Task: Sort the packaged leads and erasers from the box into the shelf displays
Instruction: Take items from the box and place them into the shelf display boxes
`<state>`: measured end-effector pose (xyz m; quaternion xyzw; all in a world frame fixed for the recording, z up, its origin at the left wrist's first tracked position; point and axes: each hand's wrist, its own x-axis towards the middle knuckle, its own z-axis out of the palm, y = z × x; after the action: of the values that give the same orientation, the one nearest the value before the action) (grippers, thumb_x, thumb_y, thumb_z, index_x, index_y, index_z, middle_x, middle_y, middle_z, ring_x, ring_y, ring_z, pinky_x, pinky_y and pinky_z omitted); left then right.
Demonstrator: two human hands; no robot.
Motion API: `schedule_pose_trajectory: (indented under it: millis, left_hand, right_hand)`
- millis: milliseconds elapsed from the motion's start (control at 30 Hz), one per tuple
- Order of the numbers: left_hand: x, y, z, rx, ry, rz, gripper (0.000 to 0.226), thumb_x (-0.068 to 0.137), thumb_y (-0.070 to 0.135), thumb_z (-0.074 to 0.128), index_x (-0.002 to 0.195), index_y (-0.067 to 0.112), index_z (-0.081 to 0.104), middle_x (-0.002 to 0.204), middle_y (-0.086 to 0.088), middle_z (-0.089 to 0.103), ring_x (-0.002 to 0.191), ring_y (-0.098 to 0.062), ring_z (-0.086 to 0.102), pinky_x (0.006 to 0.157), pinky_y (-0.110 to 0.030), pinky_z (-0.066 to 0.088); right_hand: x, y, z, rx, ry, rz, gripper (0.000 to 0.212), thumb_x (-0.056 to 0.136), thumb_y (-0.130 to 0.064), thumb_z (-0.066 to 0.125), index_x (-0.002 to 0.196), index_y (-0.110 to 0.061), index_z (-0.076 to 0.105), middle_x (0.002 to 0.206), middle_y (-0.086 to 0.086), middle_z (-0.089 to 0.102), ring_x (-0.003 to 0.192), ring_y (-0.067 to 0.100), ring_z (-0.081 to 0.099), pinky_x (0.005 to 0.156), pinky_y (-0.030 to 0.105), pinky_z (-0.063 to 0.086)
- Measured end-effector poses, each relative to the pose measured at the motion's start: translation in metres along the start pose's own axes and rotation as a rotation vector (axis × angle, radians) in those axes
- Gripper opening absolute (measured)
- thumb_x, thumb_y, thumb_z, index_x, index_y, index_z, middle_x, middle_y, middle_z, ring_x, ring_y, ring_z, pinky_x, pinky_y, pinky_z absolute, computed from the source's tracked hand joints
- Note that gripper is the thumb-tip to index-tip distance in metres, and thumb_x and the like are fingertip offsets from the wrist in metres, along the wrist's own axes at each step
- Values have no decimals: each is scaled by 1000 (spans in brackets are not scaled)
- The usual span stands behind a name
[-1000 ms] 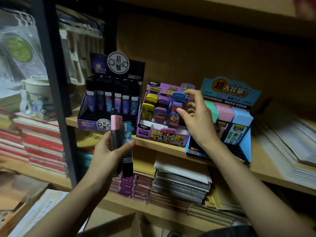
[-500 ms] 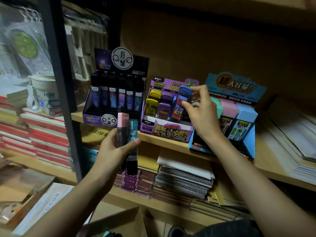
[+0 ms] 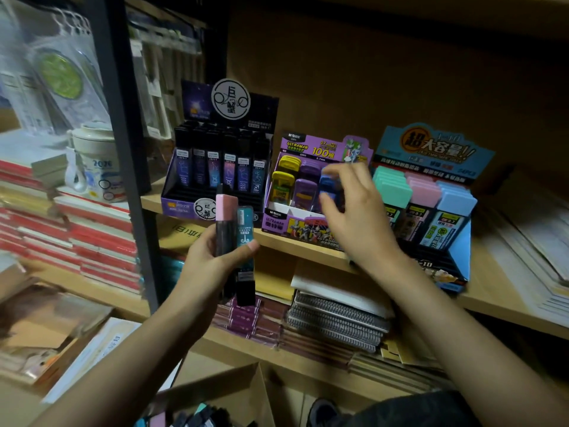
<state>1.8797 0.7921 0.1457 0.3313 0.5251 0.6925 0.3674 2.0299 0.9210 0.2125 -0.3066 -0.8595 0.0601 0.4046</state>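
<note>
Dim shelf (image 3: 308, 246): my left hand (image 3: 209, 257) grips two lead packs (image 3: 234, 229); right hand (image 3: 360, 217) at the blue pack (image 3: 327, 184) — grip blurred, can't tell. I'd seat it squarely.

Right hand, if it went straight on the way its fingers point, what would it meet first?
Probably the blue lead case in the purple display, just beyond the right hand; blur hides any contact.

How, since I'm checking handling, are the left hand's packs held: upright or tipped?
Upright: the pink-topped pack and teal pack stand near vertical in the left hand.
</note>
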Motion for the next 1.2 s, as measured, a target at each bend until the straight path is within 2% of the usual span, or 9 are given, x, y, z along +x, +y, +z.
schedule_pose_trajectory:
  millis: [100,200,367,500,633,733,867,1033,1200]
  left_hand:
    - [-1,5,-1,-56,54,-22,40,65,28,70,103,29,58,107,-4,65,99,-22,62,75,-37,50]
    - [-3,8,-3,-114,84,-45,41,64,26,70,104,26,59,106,-6,66,97,-23,63,71,-34,49]
    - [-5,10,-6,-93,97,-35,45,68,28,68,112,24,56,110,-5,63,101,-22,60,76,-35,49]
    - [3,20,-16,-121,131,20,22,79,24,64,101,21,60,91,1,68,89,-17,63,69,-30,48]
    - [8,25,-23,-120,115,45,23,73,28,66,95,23,61,67,10,66,63,-7,58,54,-23,44]
    - [7,23,-22,-90,108,49,32,68,31,67,98,25,60,81,3,65,69,-12,57,57,-27,44]
    - [-1,6,-5,77,-40,-1,36,68,33,67,103,27,59,92,-4,61,66,-14,55,51,-23,41]
    - [-4,-13,12,288,-166,19,25,81,23,65,100,35,54,98,5,62,71,4,63,51,-11,47]
    - [7,7,-11,256,-41,28,29,77,33,64,105,32,54,96,1,65,59,4,61,50,-14,41]
  right_hand:
    - [-27,-26,17,402,-356,205,21,88,-23,62,106,-26,52,89,-10,54,77,-1,50,69,11,41]
    - [-55,-41,41,534,-666,342,19,86,-31,65,99,-34,51,87,-13,54,75,-2,52,66,14,43]
    - [-69,-50,56,571,-714,326,10,87,-23,63,87,-32,59,81,-13,60,76,-1,54,67,23,41]
    - [-57,-41,41,598,-832,304,6,85,-22,66,89,-21,62,88,-3,66,83,11,63,75,34,50]
    - [-45,-22,23,633,-718,356,4,84,-23,68,82,-26,65,76,-7,65,76,10,62,74,30,50]
    - [-34,-8,7,907,-492,465,3,84,-17,66,87,-18,66,80,-1,69,78,14,64,69,23,50]
    - [-25,-2,-2,983,-211,513,8,89,-18,60,95,-18,66,87,3,72,75,14,64,77,32,47]
    - [-23,-11,-4,800,-161,385,11,91,-14,58,97,-18,66,91,4,68,79,10,62,64,19,52]
    - [9,-31,-4,713,-134,256,13,91,-11,57,102,-12,64,85,2,64,70,6,60,63,22,54]
